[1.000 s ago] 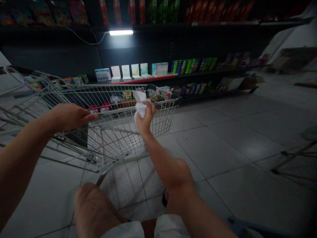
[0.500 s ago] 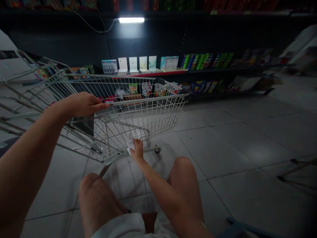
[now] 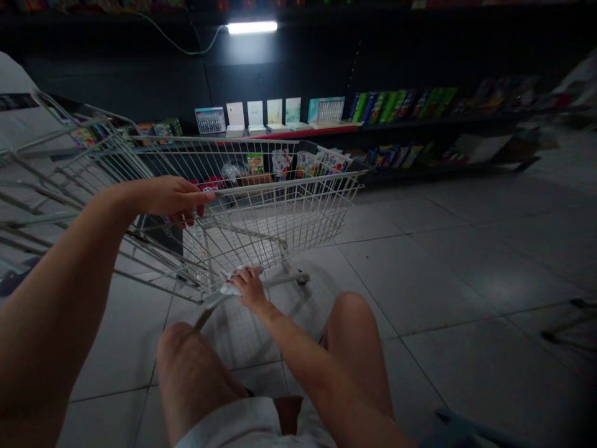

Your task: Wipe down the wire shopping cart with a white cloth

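Observation:
A wire shopping cart [image 3: 321, 211] stands sideways in front of my knees. My left hand [image 3: 180, 198] lies over its near top rail, thumb along the bar and fingers curled down inside the basket. Low on the cart, my right hand [image 3: 249, 286] presses a crumpled white wipe [image 3: 229, 287] against the lower frame bar [image 3: 275, 282]. Part of the wipe is covered by the fingers; whether it is cloth or paper I cannot tell. A front caster [image 3: 302, 278] shows just right of that hand.
Behind the cart runs a dark store shelf [image 3: 396, 127] with boxed goods and green packs [image 3: 389, 107]. A lit tube lamp [image 3: 252, 27] hangs above. More cart frames [image 3: 28, 186] stand at left. Dark legs of a stand [image 3: 566, 339] are at right on the tiled floor [image 3: 448, 274].
My right hand has shifted slightly left and down with the wipe, flattening it onto the frame bar. My left hand stays on the rail, its fingers now showing below it. The view has turned slightly.

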The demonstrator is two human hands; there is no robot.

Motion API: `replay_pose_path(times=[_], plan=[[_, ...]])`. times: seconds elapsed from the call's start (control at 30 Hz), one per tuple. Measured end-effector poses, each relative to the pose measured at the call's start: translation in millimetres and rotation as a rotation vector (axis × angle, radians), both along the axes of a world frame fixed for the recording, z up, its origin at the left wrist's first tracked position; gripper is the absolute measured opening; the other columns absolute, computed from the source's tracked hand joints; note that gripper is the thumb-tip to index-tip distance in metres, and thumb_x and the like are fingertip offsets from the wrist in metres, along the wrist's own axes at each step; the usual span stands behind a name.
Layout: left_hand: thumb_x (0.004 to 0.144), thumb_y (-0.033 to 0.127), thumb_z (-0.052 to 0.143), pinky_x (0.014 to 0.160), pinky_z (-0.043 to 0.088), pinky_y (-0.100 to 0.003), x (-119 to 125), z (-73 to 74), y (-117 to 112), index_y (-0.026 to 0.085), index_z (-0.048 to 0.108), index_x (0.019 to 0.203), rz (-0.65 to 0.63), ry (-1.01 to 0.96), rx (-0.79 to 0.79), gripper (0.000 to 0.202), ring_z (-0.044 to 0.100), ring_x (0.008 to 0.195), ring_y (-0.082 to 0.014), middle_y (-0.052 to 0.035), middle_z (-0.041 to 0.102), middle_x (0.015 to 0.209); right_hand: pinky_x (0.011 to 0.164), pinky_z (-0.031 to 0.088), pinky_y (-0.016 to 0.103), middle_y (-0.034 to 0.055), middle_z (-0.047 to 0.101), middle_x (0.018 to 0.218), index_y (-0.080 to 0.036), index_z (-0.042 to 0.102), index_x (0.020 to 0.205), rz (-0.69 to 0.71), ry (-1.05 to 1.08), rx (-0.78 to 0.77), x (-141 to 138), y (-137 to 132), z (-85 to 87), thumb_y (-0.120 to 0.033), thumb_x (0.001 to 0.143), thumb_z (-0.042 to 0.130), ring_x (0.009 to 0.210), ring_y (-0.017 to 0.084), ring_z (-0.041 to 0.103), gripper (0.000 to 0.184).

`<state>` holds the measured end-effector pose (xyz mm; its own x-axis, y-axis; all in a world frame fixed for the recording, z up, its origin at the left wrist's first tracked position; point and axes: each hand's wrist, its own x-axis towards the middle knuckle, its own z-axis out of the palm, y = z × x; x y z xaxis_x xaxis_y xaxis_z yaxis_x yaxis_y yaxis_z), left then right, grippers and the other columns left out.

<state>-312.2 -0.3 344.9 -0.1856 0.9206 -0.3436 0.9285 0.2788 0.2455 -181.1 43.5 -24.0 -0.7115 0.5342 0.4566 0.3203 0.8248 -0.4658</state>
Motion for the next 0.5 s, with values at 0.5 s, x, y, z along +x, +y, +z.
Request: replay_pose_path(times=[0.5], plan=[[0.087,0.068,0.040,0.072,0.058,-0.034,3,-1.9,6,0.015,0.061,0.083,0.055,-0.014,0.024,0.057,0.071,0.075,-0.0225,-0.0103,0.071,0.079,0.088,0.050,0.030,0.0011,0.059,0.080,-0.019,0.063,0.075,-0.265,0.361,-0.650,61,31,-56.2,-0.004,0.061,0.060,0.085,0.016,0.056,0.021]])
